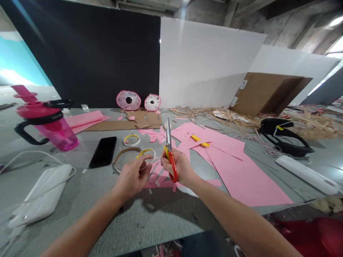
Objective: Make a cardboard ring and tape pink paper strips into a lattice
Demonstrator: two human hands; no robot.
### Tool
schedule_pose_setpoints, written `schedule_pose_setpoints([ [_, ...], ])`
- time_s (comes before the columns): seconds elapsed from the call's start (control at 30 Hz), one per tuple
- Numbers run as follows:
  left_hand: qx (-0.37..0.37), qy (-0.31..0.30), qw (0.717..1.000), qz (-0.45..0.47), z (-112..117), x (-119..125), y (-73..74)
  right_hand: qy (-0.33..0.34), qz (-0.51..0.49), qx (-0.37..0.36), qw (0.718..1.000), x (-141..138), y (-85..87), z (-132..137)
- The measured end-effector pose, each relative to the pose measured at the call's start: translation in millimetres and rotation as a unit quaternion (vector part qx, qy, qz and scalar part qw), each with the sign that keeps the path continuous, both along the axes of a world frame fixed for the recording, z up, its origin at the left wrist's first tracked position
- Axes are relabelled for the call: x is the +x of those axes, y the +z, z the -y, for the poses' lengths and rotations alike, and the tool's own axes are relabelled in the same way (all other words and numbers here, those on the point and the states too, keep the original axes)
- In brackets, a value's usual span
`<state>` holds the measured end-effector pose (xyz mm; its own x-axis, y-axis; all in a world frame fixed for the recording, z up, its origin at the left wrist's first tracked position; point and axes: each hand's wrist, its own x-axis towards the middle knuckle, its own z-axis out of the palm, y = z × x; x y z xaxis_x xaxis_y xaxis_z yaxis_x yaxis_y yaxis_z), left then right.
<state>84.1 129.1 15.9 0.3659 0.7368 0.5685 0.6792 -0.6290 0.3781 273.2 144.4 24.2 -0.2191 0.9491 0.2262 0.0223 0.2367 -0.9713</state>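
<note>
My right hand is wrapped round a pair of scissors with red and yellow handles, blades pointing up and away. My left hand pinches a roll of tape with a yellow inner ring. A clear piece of tape seems to stretch from the roll toward my right hand. Under my hands lie several pink paper strips, partly hidden. Beside the left hand, a brown ring and a second tape roll rest on the table.
Large pink sheets with a yellow cutter on them spread to the right. At left are a black phone, a white power bank and a pink bottle. Two pink-rimmed woven discs lean at the back.
</note>
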Motion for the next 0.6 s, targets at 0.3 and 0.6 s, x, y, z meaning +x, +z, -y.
schedule_pose_setpoints([
  [0.3,-0.106,0.035,0.993,0.042,-2,1,-2.0,0.003,0.011,0.003,1.000,4,1.8,1],
  [0.6,-0.097,0.077,0.981,0.148,-5,-1,2.9,-0.045,0.090,0.009,0.995,14,-8.0,-9],
])
